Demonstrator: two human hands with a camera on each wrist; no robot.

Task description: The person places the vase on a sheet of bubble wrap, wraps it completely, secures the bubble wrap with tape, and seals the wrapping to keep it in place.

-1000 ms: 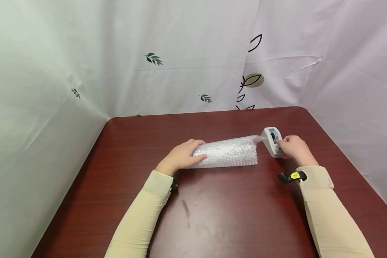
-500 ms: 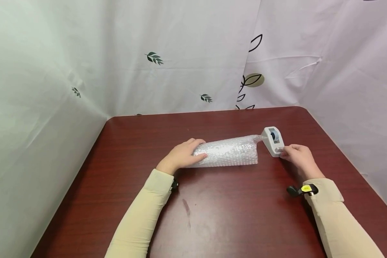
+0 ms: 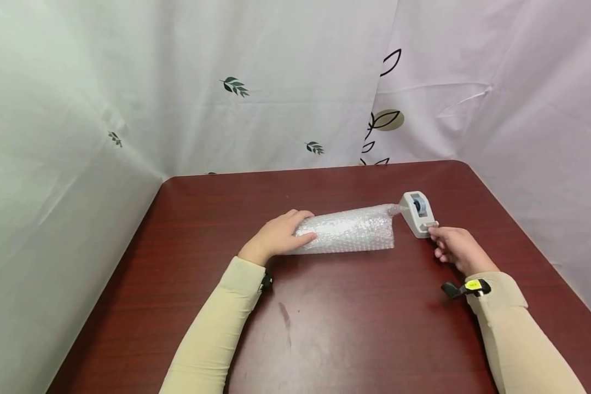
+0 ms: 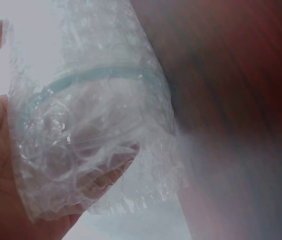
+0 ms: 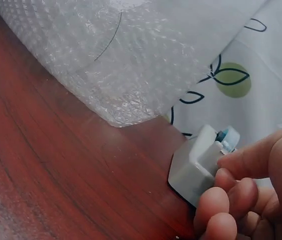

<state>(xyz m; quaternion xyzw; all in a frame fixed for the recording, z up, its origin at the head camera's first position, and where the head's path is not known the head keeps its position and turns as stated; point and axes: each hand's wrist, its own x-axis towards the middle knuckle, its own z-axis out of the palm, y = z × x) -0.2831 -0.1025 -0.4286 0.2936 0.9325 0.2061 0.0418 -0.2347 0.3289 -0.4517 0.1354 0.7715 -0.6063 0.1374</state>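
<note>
Our right hand point(image 3: 457, 249) slid to the dispenser point(image 3: 411, 215)'s 5 o'clock end, fingers pinching tape point(image 5: 233, 137), we think; left hand point(image 3: 278, 235) widely grips the bubble-wrap roll point(image 3: 352, 232) at 12 o'clock, probably so it won't unroll.

Right hand point(image 3: 457, 248) now farther from tape roll point(image 3: 422, 206), at near end of dispenser point(image 3: 411, 216)

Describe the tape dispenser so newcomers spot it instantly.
On the reddish table, look toward the back right. The tape dispenser is at the right hand: small, opaque white, with a bluish roll, unlike the long, clear bubble wrap bundle beside it.
</note>
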